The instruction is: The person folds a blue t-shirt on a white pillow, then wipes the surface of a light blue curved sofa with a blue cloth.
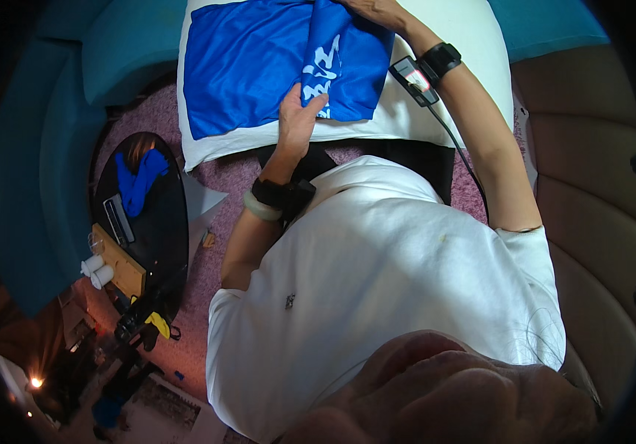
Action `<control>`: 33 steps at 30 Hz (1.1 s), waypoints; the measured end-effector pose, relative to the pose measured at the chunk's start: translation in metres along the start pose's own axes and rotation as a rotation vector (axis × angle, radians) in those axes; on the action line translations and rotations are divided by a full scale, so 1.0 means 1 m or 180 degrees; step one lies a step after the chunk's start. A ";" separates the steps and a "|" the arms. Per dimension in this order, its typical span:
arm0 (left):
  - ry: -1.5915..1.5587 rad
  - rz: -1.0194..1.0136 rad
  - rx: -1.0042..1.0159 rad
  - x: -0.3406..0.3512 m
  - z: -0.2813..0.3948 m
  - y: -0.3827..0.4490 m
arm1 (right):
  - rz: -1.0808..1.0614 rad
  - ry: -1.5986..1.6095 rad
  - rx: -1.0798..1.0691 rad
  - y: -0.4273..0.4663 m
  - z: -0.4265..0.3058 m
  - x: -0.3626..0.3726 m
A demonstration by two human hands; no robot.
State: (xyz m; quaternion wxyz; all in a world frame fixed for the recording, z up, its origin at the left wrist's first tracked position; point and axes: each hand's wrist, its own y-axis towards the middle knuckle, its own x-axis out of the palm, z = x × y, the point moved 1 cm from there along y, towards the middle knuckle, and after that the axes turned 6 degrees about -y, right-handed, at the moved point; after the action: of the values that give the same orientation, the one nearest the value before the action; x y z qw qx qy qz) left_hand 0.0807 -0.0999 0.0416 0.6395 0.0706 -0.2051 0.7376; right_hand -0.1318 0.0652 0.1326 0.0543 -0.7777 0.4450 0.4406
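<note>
A blue cloth (245, 66) with white writing lies on a white-covered padded surface (434, 127). Along its right part, a strip is folded over, and the writing shows on that fold. My left hand (297, 122) grips the fold's near end, thumb on top and fingers partly hidden by the fabric. At the fold's far end is my right hand (376, 11), resting over the cloth; its fingertips are cut off by the picture's top edge. Both wrists wear black straps, and a small device with a lit screen (419, 81) hangs at the right one with a cable.
To the left stands a dark oval table (165, 233) carrying a crumpled blue cloth (137, 180), a dark rectangular case (119, 221) and a wooden tray (123, 263) beside white lidded cups (97, 272). Teal sofa seats (129, 50) and a brown sofa (584, 161) flank me over pink carpet (207, 299).
</note>
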 end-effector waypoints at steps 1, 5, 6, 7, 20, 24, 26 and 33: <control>0.0332 0.0112 -0.0041 -0.003 -0.003 0.001 | 0.0024 -0.0034 0.0009 0.002 0.001 0.002; 0.0792 0.0083 0.0255 -0.006 -0.007 -0.002 | 0.0107 -0.0197 0.0003 0.005 -0.002 0.009; 0.0698 0.0054 0.0131 -0.006 -0.007 -0.004 | 0.0126 -0.0241 -0.0003 0.006 -0.003 0.012; 0.0600 0.0024 0.0008 -0.006 -0.006 -0.005 | 0.0146 -0.0288 -0.0018 0.008 -0.003 0.014; 0.3766 0.0013 0.1623 -0.010 0.010 -0.026 | 0.0167 -0.0948 -0.0177 0.025 0.010 0.047; 0.3965 -0.0031 0.1894 -0.012 0.011 -0.021 | 0.0135 -0.0944 -0.0196 0.029 0.012 0.051; 0.3896 -0.0092 0.2177 -0.012 0.011 -0.018 | 0.0134 -0.0922 -0.0188 0.030 0.012 0.052; 0.4182 -0.0629 0.1673 -0.010 0.006 -0.026 | 0.0109 -0.0800 -0.0175 0.031 0.012 0.052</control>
State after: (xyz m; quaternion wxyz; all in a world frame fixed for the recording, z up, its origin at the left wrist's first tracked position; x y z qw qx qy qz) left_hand 0.1069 -0.1091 0.0490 0.6565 -0.2183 0.4144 0.5913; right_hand -0.1512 0.0188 0.0966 0.0807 -0.7098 0.4357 0.5476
